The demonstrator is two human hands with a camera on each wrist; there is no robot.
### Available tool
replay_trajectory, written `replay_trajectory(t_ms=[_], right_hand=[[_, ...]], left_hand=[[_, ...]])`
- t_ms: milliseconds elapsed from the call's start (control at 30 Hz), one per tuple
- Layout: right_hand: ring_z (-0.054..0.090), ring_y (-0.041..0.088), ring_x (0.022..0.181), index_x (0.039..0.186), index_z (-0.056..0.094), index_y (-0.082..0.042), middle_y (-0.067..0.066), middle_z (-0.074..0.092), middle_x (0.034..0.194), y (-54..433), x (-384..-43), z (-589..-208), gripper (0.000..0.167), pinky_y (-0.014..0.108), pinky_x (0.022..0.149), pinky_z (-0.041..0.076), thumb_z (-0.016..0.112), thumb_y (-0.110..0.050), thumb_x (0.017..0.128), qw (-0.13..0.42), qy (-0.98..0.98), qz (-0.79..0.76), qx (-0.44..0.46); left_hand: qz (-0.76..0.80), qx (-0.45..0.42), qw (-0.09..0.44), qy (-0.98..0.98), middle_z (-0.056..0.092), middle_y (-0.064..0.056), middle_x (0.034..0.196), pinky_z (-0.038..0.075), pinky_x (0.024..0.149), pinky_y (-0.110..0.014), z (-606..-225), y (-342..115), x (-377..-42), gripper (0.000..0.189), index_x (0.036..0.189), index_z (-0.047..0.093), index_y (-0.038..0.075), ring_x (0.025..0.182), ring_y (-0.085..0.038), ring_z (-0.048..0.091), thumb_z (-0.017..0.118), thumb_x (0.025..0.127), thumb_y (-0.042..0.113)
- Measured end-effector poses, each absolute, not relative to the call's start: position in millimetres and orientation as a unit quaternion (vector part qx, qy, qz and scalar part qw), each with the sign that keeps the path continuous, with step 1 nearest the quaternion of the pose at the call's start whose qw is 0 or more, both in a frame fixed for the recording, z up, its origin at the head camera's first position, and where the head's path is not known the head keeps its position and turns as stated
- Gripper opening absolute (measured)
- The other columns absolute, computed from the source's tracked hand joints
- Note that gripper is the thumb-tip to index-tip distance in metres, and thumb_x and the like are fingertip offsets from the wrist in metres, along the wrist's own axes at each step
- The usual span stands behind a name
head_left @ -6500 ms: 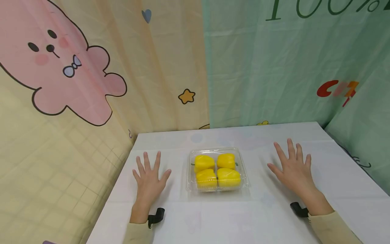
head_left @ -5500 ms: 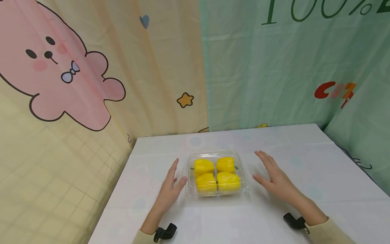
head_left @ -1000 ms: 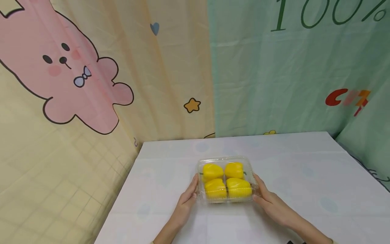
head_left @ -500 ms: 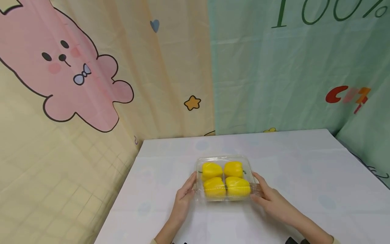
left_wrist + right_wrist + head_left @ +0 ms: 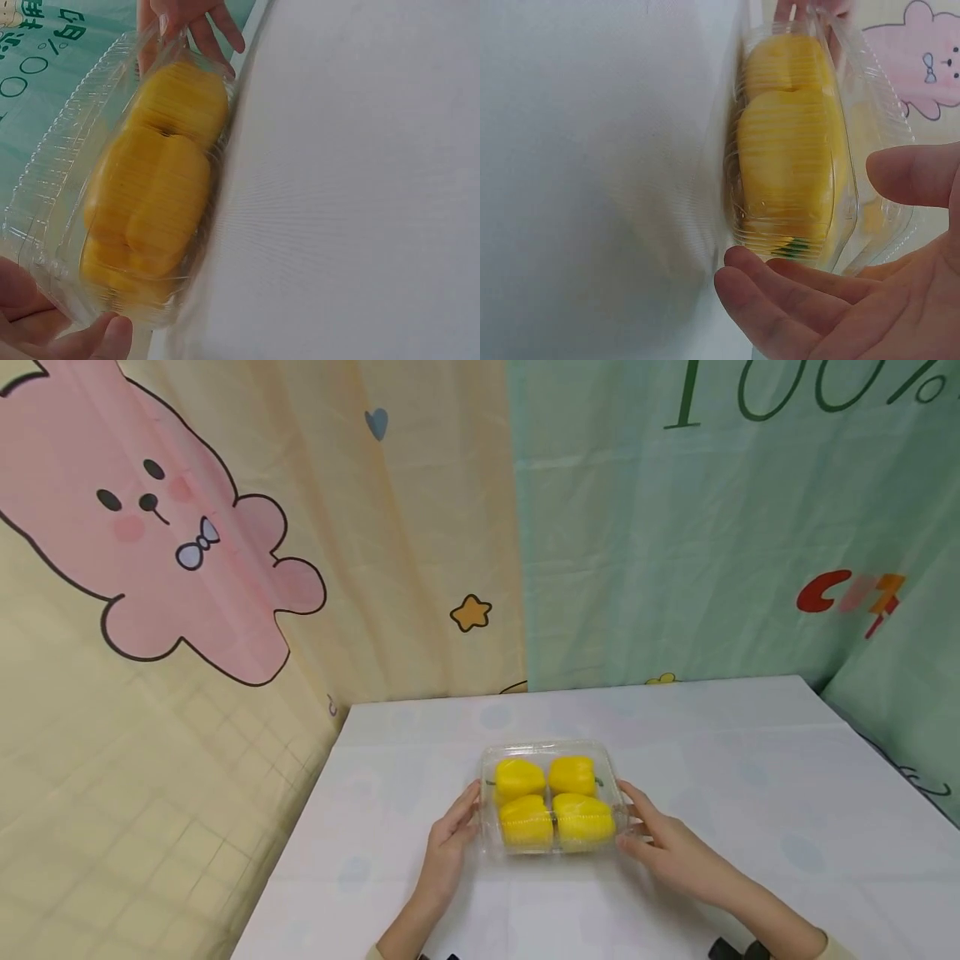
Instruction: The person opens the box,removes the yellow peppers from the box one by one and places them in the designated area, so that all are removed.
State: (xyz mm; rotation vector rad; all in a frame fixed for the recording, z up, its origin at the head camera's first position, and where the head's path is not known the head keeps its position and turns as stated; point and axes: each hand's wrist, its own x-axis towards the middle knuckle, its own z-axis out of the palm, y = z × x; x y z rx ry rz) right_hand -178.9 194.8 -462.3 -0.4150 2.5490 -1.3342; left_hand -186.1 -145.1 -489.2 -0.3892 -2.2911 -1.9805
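A clear plastic clamshell box (image 5: pixel 480 827) of yellow bell peppers (image 5: pixel 585 818) sits at the middle of the table. My left hand (image 5: pixel 445 852) holds its left side, its fingertips (image 5: pixel 112 334) at the box's corner in the left wrist view. My right hand (image 5: pixel 671 856) is at the right side with fingers spread and loose. In the right wrist view, the right thumb (image 5: pixel 907 174) stands apart from the fingers, whose tips lie beside the box's end. A green pepper stem (image 5: pixel 795 246) shows through the plastic there.
The table (image 5: pixel 360 810) has a white cloth with faint pastel dots. Behind it hangs a printed curtain (image 5: pixel 420 510), beige and green, with a pink bear on the left. A black wrist camera (image 5: pixel 738 950) shows below the right hand.
Earlier both hands were spread apart, away from the box. They came in to its two sides and held it. In the last half second the right fingers have loosened; the box has barely moved.
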Motion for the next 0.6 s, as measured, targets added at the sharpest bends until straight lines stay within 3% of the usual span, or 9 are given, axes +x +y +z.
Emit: replay_trajectory(t_ms=[400, 600], right_hand=[[0.052, 0.04, 0.127, 0.162, 0.017, -0.02, 0.021, 0.032, 0.159, 198.6, -180.7, -454.0, 0.08, 0.06, 0.094, 0.049, 0.062, -0.039, 0.1, 0.112, 0.885, -0.425, -0.152], [0.048, 0.038, 0.13, 0.162, 0.019, -0.019, 0.016, 0.025, 0.162, 199.9, -182.4, -446.1, 0.077, 0.057, 0.093, 0.051, 0.06, -0.04, 0.101, 0.098, 0.89, -0.415, -0.162]], left_hand=[[-0.619, -0.127, 0.045, -0.774, 0.04, -0.012, 0.157, 0.025, 0.117, -0.052, -479.3, -146.9, -188.3, 0.051, 0.149, 0.045, 0.0, 0.142, -0.033, 0.04, 0.046, 0.098, -0.006], [-0.6, -0.129, 0.071, -0.786, 0.041, -0.017, 0.154, 0.034, 0.112, -0.052, -469.2, -148.6, -188.1, 0.05, 0.147, 0.047, -0.003, 0.141, -0.033, 0.041, 0.048, 0.098, -0.005]])
